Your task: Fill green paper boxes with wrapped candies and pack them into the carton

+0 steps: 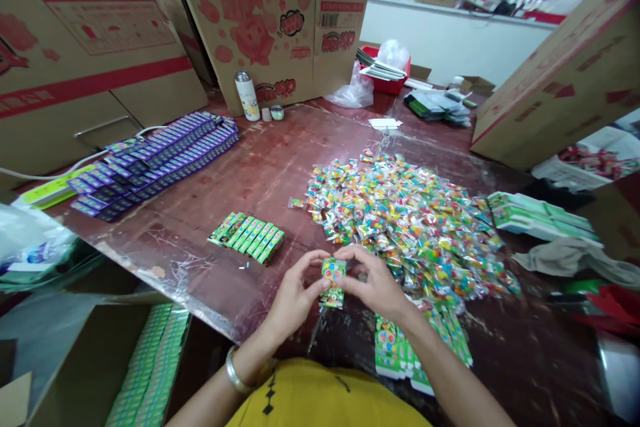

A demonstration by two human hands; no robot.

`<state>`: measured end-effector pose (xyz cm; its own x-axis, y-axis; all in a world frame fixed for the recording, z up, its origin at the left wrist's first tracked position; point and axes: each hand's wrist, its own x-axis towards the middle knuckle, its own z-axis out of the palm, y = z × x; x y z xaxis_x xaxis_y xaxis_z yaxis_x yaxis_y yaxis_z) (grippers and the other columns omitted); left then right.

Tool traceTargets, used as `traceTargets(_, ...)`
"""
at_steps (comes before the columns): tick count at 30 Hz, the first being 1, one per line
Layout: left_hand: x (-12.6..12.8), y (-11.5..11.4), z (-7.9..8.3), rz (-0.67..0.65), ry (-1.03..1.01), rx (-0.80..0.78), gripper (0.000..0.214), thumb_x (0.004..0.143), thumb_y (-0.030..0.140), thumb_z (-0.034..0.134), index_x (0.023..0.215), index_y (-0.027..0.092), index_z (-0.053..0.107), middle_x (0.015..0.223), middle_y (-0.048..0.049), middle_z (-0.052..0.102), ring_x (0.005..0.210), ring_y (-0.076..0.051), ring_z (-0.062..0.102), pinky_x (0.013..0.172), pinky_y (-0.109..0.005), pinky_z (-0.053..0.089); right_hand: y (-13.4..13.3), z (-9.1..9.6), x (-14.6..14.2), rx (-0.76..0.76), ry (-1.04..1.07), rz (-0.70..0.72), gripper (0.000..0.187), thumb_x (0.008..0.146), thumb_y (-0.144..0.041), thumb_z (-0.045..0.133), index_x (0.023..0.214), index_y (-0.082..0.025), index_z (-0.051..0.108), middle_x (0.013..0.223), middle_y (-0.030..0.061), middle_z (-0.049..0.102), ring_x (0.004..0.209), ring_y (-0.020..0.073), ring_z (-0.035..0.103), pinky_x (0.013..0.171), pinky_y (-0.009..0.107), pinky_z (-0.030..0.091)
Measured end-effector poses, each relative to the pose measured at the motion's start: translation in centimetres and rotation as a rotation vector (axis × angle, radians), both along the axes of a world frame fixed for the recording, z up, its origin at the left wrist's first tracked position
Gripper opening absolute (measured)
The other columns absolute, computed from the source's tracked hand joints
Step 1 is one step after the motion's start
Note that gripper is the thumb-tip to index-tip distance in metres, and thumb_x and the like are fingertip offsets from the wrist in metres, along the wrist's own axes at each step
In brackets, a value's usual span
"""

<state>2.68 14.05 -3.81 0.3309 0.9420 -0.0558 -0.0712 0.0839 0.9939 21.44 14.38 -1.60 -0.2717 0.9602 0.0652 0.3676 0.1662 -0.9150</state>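
Between my two hands is a small green printed candy box (333, 280), held upright over the table near my body. My left hand (300, 283) grips its left side with thumb and fingers. My right hand (373, 280) pinches the right side the same way. Just beyond and to the right spreads a big pile of clear candy packets (400, 213) with colourful sweets inside. Left of my hands, several filled-looking green boxes (250, 236) stand in a short row. Flat green cartons (393, 347) lie partly under my right forearm.
Stacked purple boxes (165, 160) lie at the left by a power strip (55, 187). An open carton (80, 353) of green boxes sits below the table edge. A flask (247, 97) stands at the back by large cardboard boxes (270, 20). Bundled green cartons (540, 217) lie right.
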Motion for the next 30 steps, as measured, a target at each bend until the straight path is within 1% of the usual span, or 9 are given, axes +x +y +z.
traceTargets(3, -0.2, 0.6, -0.3, 0.006, -0.065, -0.085, 0.038, 0.08, 0.022, 0.066, 0.115, 0.02, 0.053, 0.104, -0.0054, 0.064, 0.093, -0.019, 0.061, 0.078, -0.028, 0.052, -0.8, 0.2, -0.1, 0.107, -0.225, 0.114, 0.09, 0.059, -0.037, 0.087, 0.136, -0.026, 0.042, 0.14, 0.0096, 0.045, 0.127, 0.029, 0.043, 0.105, 0.042, 0.038)
traceTargets(8, -0.3, 1.0, -1.0, 0.043, -0.006, -0.118, 0.043, 0.077, 0.026, 0.07, 0.114, 0.016, 0.052, 0.099, -0.0061, 0.064, 0.089, -0.018, 0.062, 0.075, -0.029, 0.053, -0.9, -1.2, -1.1, 0.251, -0.345, 0.064, 0.081, 0.065, -0.027, 0.081, 0.135, -0.023, 0.04, 0.139, 0.0118, 0.045, 0.131, 0.028, 0.039, 0.11, 0.044, 0.033)
traceTargets(13, -2.1, 1.8, -1.0, 0.168, 0.517, 0.185, 0.025, 0.082, 0.033, 0.064, 0.102, 0.018, 0.059, 0.09, -0.0044, 0.064, 0.079, -0.018, 0.061, 0.072, -0.03, 0.05, -0.9, -2.0, -1.0, 0.241, -0.381, 0.051, 0.103, 0.061, -0.036, 0.087, 0.144, -0.024, 0.029, 0.148, 0.0119, 0.035, 0.136, 0.0301, 0.033, 0.111, 0.046, 0.032)
traceTargets(15, -3.2, 2.5, -0.9, 0.253, 0.836, 0.359, 0.023, 0.086, 0.032, 0.058, 0.106, 0.021, 0.058, 0.096, -0.0058, 0.063, 0.085, -0.021, 0.06, 0.074, -0.032, 0.049, -0.9, -1.9, 0.4, 0.212, -0.416, -0.038, 0.092, 0.071, -0.037, 0.08, 0.145, -0.026, 0.028, 0.145, 0.0105, 0.04, 0.132, 0.0291, 0.039, 0.107, 0.045, 0.036)
traceTargets(18, -4.8, 3.9, -0.7, 0.3, 1.208, 0.504, 0.022, 0.09, 0.029, 0.051, 0.11, 0.019, 0.056, 0.104, -0.0096, 0.06, 0.098, -0.027, 0.056, 0.079, -0.036, 0.048, -1.2, -1.7, 3.7, 0.169, -0.498, -0.169, 0.04, 0.087, -0.033, 0.063, 0.125, -0.027, 0.054, 0.119, 0.0068, 0.061, 0.106, 0.0256, 0.059, 0.088, 0.038, 0.047)
traceTargets(20, -5.4, 4.7, -0.7, 0.335, 1.334, 0.539, 0.028, 0.09, 0.03, 0.051, 0.115, 0.017, 0.054, 0.106, -0.0123, 0.058, 0.105, -0.031, 0.052, 0.083, -0.039, 0.047, -1.8, -1.8, 6.1, 0.133, -0.578, -0.205, 0.015, 0.091, -0.031, 0.055, 0.102, -0.026, 0.064, 0.094, 0.0038, 0.067, 0.082, 0.0219, 0.064, 0.072, 0.032, 0.047)
traceTargets(22, -5.0, 4.8, -0.7, 0.362, 1.338, 0.566, 0.038, 0.089, 0.032, 0.054, 0.124, 0.016, 0.049, 0.109, -0.0138, 0.055, 0.108, -0.032, 0.049, 0.086, -0.041, 0.045, -2.8, -2.1, 7.9, 0.097, -0.679, -0.204, 0.017, 0.093, -0.028, 0.051, 0.088, -0.024, 0.066, 0.082, 0.0023, 0.066, 0.07, 0.0195, 0.063, 0.064, 0.029, 0.043)
traceTargets(24, -3.5, 4.0, -1.0, 0.274, 1.22, 0.601, 0.047, 0.088, 0.037, 0.057, 0.129, 0.018, 0.044, 0.11, -0.013, 0.054, 0.109, -0.031, 0.049, 0.089, -0.041, 0.045, -3.8, -2.5, 8.8, 0.063, -0.78, -0.175, 0.019, 0.093, -0.027, 0.05, 0.085, -0.025, 0.067, 0.082, 0.0024, 0.065, 0.068, 0.0188, 0.062, 0.061, 0.029, 0.04)
traceTargets(30, 4.7, -2.0, -3.3, -0.43, 0.798, 0.67, 0.091, 0.062, 0.063, 0.074, 0.134, 0.022, 0.037, 0.116, -0.0105, 0.053, 0.106, -0.03, 0.05, 0.089, -0.044, 0.047, -5.9, -3.2, 7.7, 0.008, -0.931, -0.111, 0.028, 0.076, -0.03, 0.073, 0.102, -0.027, 0.062, 0.099, 0.0034, 0.06, 0.08, 0.0222, 0.063, 0.061, 0.028, 0.041)
